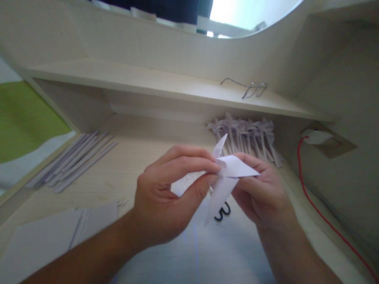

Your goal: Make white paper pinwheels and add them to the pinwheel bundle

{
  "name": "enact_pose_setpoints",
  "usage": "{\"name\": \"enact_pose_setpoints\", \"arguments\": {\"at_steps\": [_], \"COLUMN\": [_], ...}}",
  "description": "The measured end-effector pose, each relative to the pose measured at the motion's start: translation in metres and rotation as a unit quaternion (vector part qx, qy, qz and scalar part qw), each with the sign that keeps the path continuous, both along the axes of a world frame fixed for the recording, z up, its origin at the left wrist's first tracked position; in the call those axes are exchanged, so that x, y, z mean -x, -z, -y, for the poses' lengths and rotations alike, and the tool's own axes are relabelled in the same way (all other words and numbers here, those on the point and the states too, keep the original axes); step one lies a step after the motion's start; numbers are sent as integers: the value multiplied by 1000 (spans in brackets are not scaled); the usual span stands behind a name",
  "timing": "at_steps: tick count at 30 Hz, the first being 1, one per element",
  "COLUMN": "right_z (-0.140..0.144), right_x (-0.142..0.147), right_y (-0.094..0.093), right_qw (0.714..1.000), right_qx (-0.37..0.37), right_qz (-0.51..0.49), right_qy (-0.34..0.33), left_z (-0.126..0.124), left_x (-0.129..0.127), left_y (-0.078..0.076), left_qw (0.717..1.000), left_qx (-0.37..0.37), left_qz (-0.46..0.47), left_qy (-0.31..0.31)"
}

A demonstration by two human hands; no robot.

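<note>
A white paper pinwheel [232, 167] is held up over the desk between my two hands, its pointed blades sticking out up, right and down. My left hand [174, 189] pinches it near the centre between thumb and fingers. From the right, my right hand [260, 185] grips it, the fingers partly hidden behind the paper. Below the paper lie scissors [222, 211], of which mainly the black handles show; the pinwheel covers the rest.
Several finished paper pinwheels [242, 130] on sticks lie at the back right. Rolled paper sticks [79, 157] lie at the left, paper sheets [41, 236] at the front left. Glasses [254, 90] rest on the shelf [148, 81]. A red cable [314, 205] runs down the right side.
</note>
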State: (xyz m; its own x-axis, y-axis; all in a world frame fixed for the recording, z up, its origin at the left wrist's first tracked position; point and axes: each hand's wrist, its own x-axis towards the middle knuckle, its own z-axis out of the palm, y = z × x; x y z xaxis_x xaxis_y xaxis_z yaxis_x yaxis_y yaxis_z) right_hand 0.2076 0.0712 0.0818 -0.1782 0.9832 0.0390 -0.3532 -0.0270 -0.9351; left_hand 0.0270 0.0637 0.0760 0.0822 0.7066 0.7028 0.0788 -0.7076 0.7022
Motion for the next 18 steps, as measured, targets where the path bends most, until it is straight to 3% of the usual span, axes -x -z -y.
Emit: {"name": "enact_pose_setpoints", "arguments": {"at_steps": [18], "right_z": [3], "right_x": [15], "right_y": [8], "right_qw": [1000], "right_qx": [-6], "right_qz": [-29], "right_qy": [8], "left_z": [-4], "left_x": [-3], "left_y": [7], "left_qw": [998], "left_qx": [47], "left_qz": [40], "left_qy": [-10]}}
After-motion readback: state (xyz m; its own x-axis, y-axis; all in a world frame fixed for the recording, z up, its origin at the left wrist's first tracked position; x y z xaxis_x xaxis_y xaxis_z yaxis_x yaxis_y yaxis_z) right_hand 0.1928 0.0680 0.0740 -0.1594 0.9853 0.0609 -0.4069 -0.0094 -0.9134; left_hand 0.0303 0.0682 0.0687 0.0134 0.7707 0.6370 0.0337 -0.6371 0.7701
